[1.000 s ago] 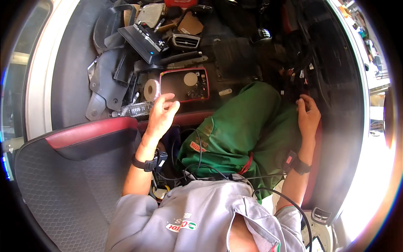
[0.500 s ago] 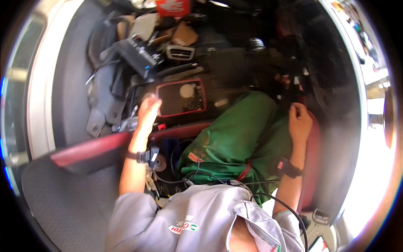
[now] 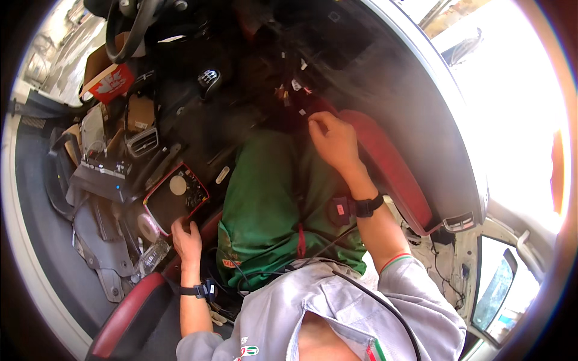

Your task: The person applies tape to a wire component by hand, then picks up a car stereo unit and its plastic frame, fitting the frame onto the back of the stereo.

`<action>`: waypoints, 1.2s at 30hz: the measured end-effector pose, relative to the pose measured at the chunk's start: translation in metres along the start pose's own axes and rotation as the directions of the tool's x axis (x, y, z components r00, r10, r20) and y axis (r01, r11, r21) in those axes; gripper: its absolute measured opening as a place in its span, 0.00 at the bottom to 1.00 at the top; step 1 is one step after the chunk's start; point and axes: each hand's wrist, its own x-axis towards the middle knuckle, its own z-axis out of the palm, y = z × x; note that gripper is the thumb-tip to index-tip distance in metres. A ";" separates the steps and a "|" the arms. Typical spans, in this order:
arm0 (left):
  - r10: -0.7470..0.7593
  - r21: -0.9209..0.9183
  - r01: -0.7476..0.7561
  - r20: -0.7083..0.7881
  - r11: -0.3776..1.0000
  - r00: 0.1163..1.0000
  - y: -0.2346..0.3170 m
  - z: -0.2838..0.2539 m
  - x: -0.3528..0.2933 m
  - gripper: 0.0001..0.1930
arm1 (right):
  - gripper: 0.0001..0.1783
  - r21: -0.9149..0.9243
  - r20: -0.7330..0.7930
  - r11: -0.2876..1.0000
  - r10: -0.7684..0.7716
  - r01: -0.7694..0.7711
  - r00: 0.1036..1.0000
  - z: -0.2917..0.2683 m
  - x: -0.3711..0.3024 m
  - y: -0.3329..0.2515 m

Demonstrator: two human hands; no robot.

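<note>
A shallow dark tray with a red rim (image 3: 206, 194) lies to my left, with a pale round disc (image 3: 177, 185) and several small dark parts in it. My left hand (image 3: 188, 242) is at the tray's near edge, fingers apart; I cannot tell whether it touches the rim. A roll of clear tape (image 3: 147, 227) stands just left of that hand. Over my right thigh, my right hand (image 3: 336, 143) is closed with thumb and fingertips together, and what they hold, if anything, cannot be made out. Just beyond its fingertips are small pale connectors (image 3: 295, 85) among dark wiring.
Dark trim pieces (image 3: 96, 180), an air vent (image 3: 143, 142) and a red-fronted cardboard box (image 3: 111, 84) crowd the left side. A gear knob (image 3: 209, 78) and a steering wheel (image 3: 135, 30) are farther off. The red-trimmed door panel (image 3: 385, 162) curves along my right.
The view has swung to the right. My left hand has shifted from the tray's left side to its near edge. My right hand has reached forward toward the connectors.
</note>
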 end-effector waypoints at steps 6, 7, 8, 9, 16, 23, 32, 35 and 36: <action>-0.033 0.040 0.034 -0.017 0.999 0.999 -0.001 0.004 -0.001 0.17 | 0.08 -0.097 -0.352 0.965 -0.261 0.242 0.899 -0.074 0.042 -0.029; -0.042 0.051 0.042 -0.015 0.998 0.999 0.001 0.004 0.000 0.17 | 0.11 -0.297 -0.396 0.916 -0.376 0.271 0.838 -0.095 0.056 -0.032; -0.053 0.062 0.054 -0.017 0.997 0.998 0.003 0.004 0.000 0.17 | 0.13 -0.358 -0.377 0.896 -0.396 0.262 0.837 -0.116 0.071 -0.038; -0.062 0.071 0.064 -0.026 0.995 0.998 0.004 0.003 0.001 0.17 | 0.19 -0.425 -0.363 0.887 -0.352 0.183 0.862 -0.130 0.085 -0.034; -0.066 0.063 0.068 -0.043 0.996 0.997 0.009 0.007 0.003 0.16 | 0.36 -0.825 -0.093 0.552 -0.343 0.121 0.935 -0.159 0.143 0.008; -0.045 0.070 0.050 -0.066 0.996 0.997 0.008 0.007 0.000 0.16 | 0.35 -0.853 -0.098 0.513 -0.338 0.097 0.936 -0.149 0.145 0.011; -0.059 0.058 0.064 -0.082 0.996 0.995 0.006 0.011 0.002 0.17 | 0.31 -0.799 -0.090 0.569 -0.430 0.193 0.898 -0.146 0.142 0.003; -0.073 0.044 0.077 -0.089 0.996 0.993 0.009 0.010 0.003 0.17 | 0.25 -0.682 0.023 0.558 -0.630 0.473 0.776 -0.133 0.123 -0.036; -0.082 0.045 0.086 -0.088 0.995 0.993 0.012 0.008 0.003 0.17 | 0.24 -0.647 0.141 0.520 -0.638 0.558 0.757 -0.129 0.125 -0.044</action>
